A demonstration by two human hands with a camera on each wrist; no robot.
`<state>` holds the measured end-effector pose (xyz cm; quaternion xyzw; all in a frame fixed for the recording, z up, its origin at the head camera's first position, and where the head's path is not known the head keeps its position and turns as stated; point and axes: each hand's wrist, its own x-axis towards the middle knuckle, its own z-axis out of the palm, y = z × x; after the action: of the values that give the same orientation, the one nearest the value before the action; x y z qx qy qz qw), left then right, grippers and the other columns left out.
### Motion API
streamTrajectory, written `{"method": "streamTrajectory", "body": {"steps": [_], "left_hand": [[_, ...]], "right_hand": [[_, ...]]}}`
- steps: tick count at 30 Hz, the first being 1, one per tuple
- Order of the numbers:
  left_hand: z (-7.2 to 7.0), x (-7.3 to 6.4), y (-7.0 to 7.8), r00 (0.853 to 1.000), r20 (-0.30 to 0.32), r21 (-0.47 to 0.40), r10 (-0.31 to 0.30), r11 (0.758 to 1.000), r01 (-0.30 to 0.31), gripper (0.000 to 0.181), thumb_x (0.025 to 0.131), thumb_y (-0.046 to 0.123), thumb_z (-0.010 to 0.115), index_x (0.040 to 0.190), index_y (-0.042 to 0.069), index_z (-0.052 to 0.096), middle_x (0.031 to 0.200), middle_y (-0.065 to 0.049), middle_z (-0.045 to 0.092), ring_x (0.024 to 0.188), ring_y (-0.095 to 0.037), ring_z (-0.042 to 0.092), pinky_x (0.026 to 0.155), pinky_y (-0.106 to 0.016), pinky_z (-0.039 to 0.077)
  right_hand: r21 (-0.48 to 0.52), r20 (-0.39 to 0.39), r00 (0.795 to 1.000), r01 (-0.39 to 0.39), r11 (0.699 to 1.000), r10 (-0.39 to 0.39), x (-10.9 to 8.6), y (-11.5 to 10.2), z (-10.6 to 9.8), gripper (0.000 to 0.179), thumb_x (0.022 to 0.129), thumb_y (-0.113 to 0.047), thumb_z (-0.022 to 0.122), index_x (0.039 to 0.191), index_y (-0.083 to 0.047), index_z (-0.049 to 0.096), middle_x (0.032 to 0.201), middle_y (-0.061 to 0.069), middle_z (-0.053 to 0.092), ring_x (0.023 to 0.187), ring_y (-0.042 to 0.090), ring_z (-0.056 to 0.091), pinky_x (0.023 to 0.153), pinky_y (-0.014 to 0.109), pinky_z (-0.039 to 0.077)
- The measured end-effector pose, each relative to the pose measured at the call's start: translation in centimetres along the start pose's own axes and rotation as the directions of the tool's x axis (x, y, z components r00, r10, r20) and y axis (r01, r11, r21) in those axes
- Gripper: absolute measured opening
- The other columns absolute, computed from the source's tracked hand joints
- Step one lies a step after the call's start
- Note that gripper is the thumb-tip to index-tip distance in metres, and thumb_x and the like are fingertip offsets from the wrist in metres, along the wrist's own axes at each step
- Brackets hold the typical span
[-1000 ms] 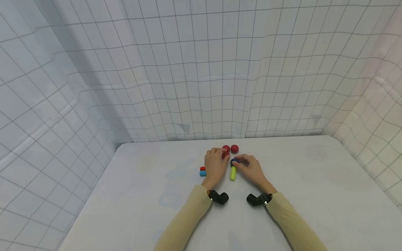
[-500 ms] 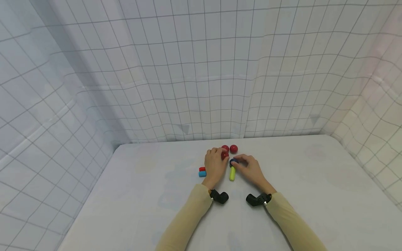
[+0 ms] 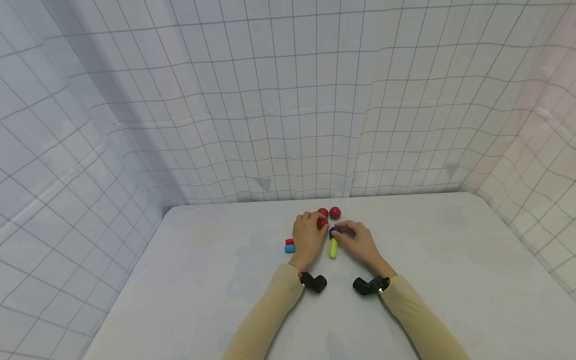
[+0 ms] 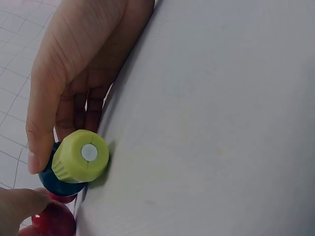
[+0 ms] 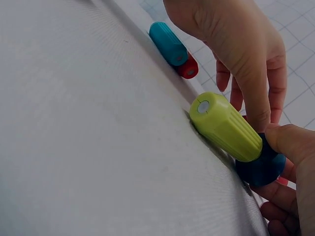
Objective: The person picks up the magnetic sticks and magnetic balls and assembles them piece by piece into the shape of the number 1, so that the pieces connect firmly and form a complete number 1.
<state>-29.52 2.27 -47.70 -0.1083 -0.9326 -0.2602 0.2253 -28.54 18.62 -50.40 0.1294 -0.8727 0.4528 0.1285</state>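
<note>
Handle [image 5: 229, 129], lime-green, lies on the white counter [image 3: 450, 270], meeting a dark blue rounded piece [image 5: 261, 169] that my right fingers [image 5: 290, 141] pinch; my left fingers [image 4: 22, 202] grip a red ball [image 4: 56, 220]. Grid-lined white sheeting [image 3: 288, 115] walls the back and both sides.

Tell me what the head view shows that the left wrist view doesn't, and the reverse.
Only head: a blue plastic-looking cylinder, a red plastic-looking cylinder, beige fabric sleeves and black wrist devices.
Only left wrist: the white disc on the end of a yellow-green plastic-looking stick.
Both: the stick itself, glossy red balls, the left hand pinching one, the right hand pinching a dark blue rounded piece.
</note>
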Motion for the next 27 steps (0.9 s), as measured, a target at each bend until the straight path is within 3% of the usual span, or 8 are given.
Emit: {"method": "streamTrajectory", "body": {"steps": [6,27], "left_hand": [[0.0,-0.06,-0.2,1.0,-0.004,-0.003,0.016,1.0,-0.016,0.017,0.086,0.028,0.071,0.096,0.015,0.065,0.099,-0.007,0.063,0.091,-0.024,0.053,0.08,-0.036,0.043],[-0.54,-0.53,-0.61,0.999,0.053,0.053,-0.002,0.999,0.0,0.029,0.086,0.032,0.071,0.108,0.015,0.065,0.101,-0.007,0.065,0.092,-0.024,0.054,0.08,-0.035,0.044]], "right_hand": [[0.001,-0.004,1.0,0.01,1.0,-0.01,-0.05,0.03,0.03,0.03,0.085,-0.027,0.072,0.108,-0.008,0.07,0.103,0.004,0.068,0.094,0.024,0.054,0.082,0.043,0.04],[0.0,0.004,1.0,0.02,1.0,-0.02,0.0,0.11,-0.11,0.031,0.086,-0.027,0.071,0.11,-0.008,0.069,0.104,0.005,0.067,0.093,0.023,0.053,0.081,0.041,0.04]]}}
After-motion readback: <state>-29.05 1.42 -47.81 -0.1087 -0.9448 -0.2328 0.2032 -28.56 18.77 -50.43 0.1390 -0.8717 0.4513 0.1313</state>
